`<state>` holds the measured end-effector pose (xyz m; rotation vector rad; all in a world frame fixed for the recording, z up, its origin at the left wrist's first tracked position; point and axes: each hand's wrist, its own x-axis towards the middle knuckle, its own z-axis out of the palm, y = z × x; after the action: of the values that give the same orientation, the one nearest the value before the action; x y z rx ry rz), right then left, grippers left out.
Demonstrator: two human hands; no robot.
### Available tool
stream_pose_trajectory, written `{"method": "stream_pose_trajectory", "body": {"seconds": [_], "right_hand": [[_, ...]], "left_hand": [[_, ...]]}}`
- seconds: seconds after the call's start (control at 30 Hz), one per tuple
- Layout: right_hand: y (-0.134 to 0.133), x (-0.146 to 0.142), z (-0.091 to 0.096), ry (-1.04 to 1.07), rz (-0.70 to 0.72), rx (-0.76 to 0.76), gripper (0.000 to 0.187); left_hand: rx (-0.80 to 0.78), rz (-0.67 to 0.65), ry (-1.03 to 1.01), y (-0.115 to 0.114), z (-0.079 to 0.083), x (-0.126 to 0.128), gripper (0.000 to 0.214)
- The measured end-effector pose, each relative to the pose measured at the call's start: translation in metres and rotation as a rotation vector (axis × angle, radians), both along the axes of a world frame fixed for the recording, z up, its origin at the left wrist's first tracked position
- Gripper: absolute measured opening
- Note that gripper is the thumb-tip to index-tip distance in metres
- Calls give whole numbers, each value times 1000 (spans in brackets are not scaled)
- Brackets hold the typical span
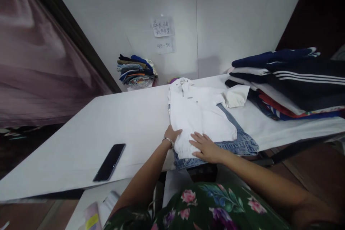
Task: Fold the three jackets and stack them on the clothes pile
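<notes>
A white shirt (199, 115) with a collar lies partly folded on the table, its left side turned inward and one sleeve (236, 97) sticking out to the right. Under it is a pair of blue denim jeans or shorts (244, 143), showing along the right and near edges. My left hand (173, 135), with a bracelet at the wrist, holds the shirt's left edge; its thumb rests on top and the other fingers are partly hidden. My right hand (207, 148) lies flat on the lower part of the shirt with fingers spread.
A black phone (109, 162) lies on the white table (129, 122) to the left. Stacked folded clothes (291, 82) stand at the right, and a smaller clothes pile (137, 70) is beyond the far edge. Paper notes (164, 27) hang on the wall.
</notes>
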<state>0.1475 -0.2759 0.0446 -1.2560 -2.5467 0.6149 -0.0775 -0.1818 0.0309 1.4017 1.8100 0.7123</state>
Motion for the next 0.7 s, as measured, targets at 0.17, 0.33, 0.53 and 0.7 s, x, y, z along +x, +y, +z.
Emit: {"method": "stream_pose_trajectory", "body": {"seconds": [0.17, 0.33, 0.53, 0.7], "right_hand": [[-10, -9, -14, 19, -27, 13, 61], [-10, -8, -13, 53, -48, 24, 60], [-7, -4, -2, 147, -58, -44, 65], [14, 56, -9, 149, -411, 153, 56]], "left_hand": [[70, -45, -220, -30, 3, -5, 62], [172, -85, -241, -53, -2, 0, 71], [169, -108, -183, -52, 6, 10, 79], [153, -47, -165, -59, 8, 5, 79]]}}
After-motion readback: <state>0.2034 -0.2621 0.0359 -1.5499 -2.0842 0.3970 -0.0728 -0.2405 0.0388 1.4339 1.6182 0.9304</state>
